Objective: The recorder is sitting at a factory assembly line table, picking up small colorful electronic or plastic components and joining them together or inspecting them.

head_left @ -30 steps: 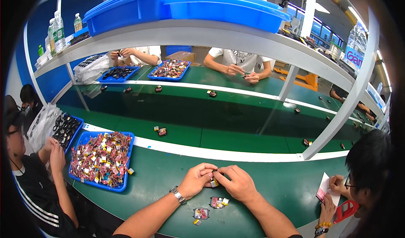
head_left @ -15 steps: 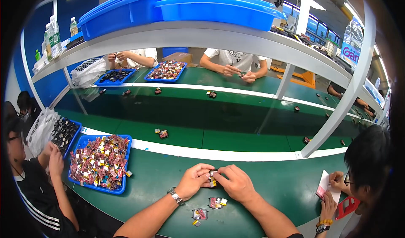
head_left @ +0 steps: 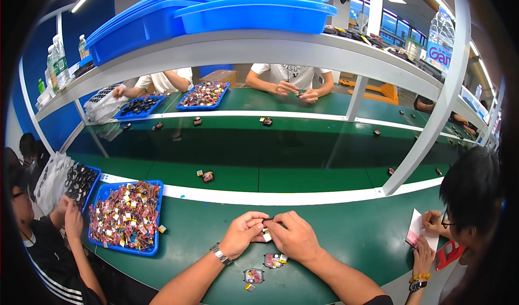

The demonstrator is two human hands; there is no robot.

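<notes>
Over the near green bench, a small black-rimmed electronic case [head_left: 266, 230] is held between my two hands, with a white, battery-like piece at its lower side. My left hand [head_left: 242, 236], with a metal watch on its wrist, grips the left side between thumb and fingers. Fingers of my right hand [head_left: 297, 238] close on the right side and cover much of it. Between my forearms lie two similar cases with reddish boards: one [head_left: 274, 260] has a white and yellow piece at its right edge, the other [head_left: 253, 276] is nearer me. Beside the latter rests a loose small battery-like piece [head_left: 250, 287].
At left is a blue tray [head_left: 158, 218] heaped with reddish wired parts; beyond it, a tray of black parts [head_left: 81, 182] by a co-worker. At right, a co-worker holds a paper pad [head_left: 416, 229]. A white rail [head_left: 243, 197] borders the green belt [head_left: 303, 159]. Blue bins [head_left: 254, 16] fill the overhead shelf.
The view has tilted slightly. Both my hands remain on the case, whose white piece now shows lower between my fingers. Across the bench, the left co-worker's hands have moved apart, one toward a plastic bag.
</notes>
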